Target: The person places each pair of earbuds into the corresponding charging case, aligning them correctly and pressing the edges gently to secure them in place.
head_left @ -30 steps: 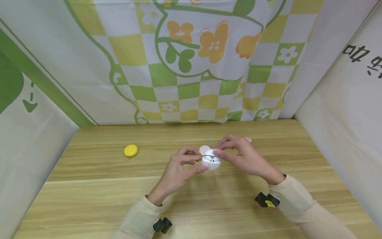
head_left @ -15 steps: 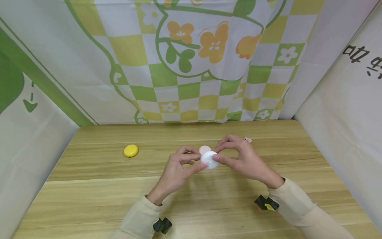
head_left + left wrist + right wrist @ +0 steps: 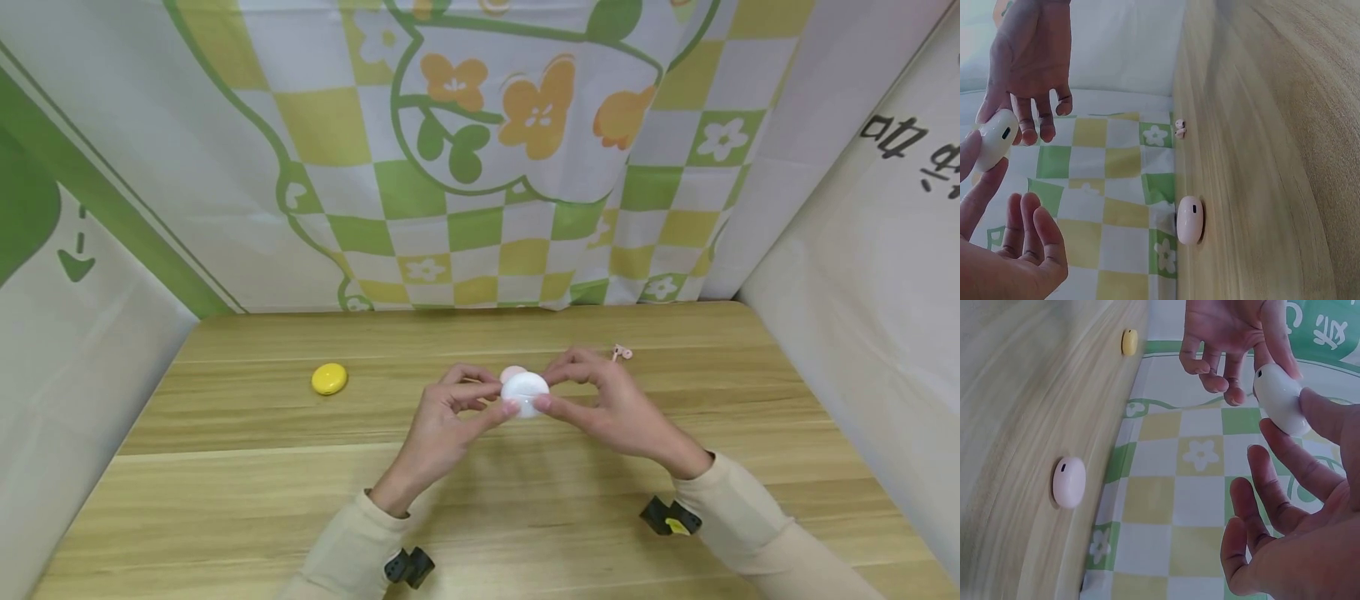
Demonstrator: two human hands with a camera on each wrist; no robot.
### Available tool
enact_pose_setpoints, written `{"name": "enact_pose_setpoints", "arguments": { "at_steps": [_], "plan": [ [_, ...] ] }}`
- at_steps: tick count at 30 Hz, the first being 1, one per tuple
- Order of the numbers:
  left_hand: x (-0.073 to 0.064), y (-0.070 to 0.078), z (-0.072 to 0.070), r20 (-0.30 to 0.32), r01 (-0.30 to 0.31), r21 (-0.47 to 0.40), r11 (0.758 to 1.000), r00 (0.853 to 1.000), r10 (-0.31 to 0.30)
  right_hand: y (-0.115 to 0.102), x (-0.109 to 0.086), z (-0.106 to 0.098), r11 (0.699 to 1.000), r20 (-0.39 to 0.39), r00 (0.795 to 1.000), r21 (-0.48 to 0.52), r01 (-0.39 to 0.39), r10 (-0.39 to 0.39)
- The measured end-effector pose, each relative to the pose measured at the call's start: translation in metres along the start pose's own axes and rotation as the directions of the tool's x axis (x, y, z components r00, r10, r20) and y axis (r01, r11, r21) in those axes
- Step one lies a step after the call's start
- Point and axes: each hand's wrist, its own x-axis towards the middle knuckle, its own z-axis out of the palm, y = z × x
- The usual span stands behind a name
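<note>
A round white earbud case (image 3: 525, 393), lid closed, is held above the table between both hands. My left hand (image 3: 447, 418) pinches its left side with thumb and index finger. On the opposite side my right hand (image 3: 611, 402) pinches it the same way. Both wrist views show the white case (image 3: 997, 140) with a dark port in its edge, and the other fingers loosely bent away from it. Behind it a pink earbud case (image 3: 1070, 482) rests on the table, partly covered by the white one in the head view.
A yellow earbud case (image 3: 329, 379) lies on the wooden table (image 3: 247, 517) to the left. Pink earbuds (image 3: 622, 352) lie beyond my right hand. A patterned cloth (image 3: 480, 242) hangs at the table's back edge, with white side panels left and right.
The white case stood open a second ago with earbuds showing inside; its lid has come down. My right thumb has shifted from the lid to the case's front.
</note>
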Motion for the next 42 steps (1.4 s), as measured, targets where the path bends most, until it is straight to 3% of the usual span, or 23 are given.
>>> {"name": "enact_pose_setpoints", "arguments": {
  "at_steps": [8,11,14,17,22,25,27,31,34,42],
  "plan": [
    [-0.001,0.001,0.0,0.005,-0.038,0.126,0.991,0.999,0.038,0.002,0.001,0.001,0.999,0.02,1.0,0.035,-0.016,0.016],
    [-0.002,0.002,0.001,-0.012,-0.083,0.173,0.981,0.996,0.087,0.003,0.001,0.002,0.999,0.019,1.0,0.042,-0.018,0.017],
    [-0.004,0.003,0.002,-0.021,-0.168,0.227,0.959,0.984,0.177,0.004,0.001,0.002,0.998,0.018,1.0,0.052,-0.02,0.019],
    [-0.003,0.001,0.004,-0.017,-0.281,0.335,0.899,0.952,0.304,0.005,0.002,0.003,0.998,0.017,1.0,0.061,-0.024,0.023],
    [-0.001,-0.001,0.005,0.01,-0.424,0.495,0.759,0.876,0.483,0.006,0.002,0.004,0.997,0.021,1.0,0.07,-0.018,0.017],
    [0.001,-0.003,0.006,0.021,-0.463,0.526,0.713,0.846,0.533,0.006,0.002,0.004,0.996,0.03,0.999,0.083,-0.013,0.01],
    [0.001,-0.004,0.007,0.022,-0.476,0.53,0.702,0.835,0.55,0.007,0.001,0.005,0.995,0.038,0.999,0.094,-0.013,0.009],
    [0.002,-0.006,0.008,0.015,-0.482,0.523,0.703,0.83,0.558,0.008,0.002,0.006,0.995,0.05,0.999,0.101,-0.017,0.012],
    [0.002,-0.007,0.008,0.008,-0.474,0.507,0.72,0.838,0.546,0.009,0.002,0.007,0.994,0.058,0.998,0.1,-0.033,0.027],
    [0.003,-0.015,-0.001,-0.073,-0.39,0.406,0.826,0.888,0.455,0.013,0.0,0.006,0.994,0.057,0.994,0.05,-0.099,0.096]
  ]
}}
